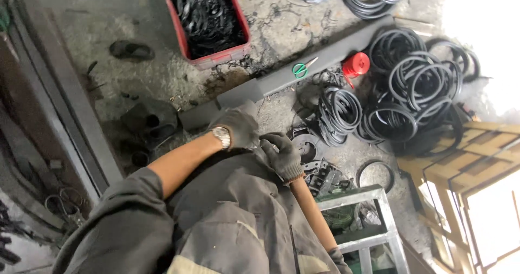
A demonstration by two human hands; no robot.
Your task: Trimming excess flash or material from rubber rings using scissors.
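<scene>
My left hand, in a dark grey glove with a wristwatch above it, hovers over the near end of a long grey bar lying on the concrete floor. Just beside it is my right hand, also gloved, fingers curled toward the left hand. The fingertips of both hands meet at a small spot between them. Whatever sits there is hidden by the gloves. My grey work coverall fills the lower middle of the view.
A red crate of black rubber scraps stands at the top. Green-handled scissors and a red spool lie by the bar. Several coils of black rubber rings spread right. A metal frame, wooden pallet and steel bars lie around.
</scene>
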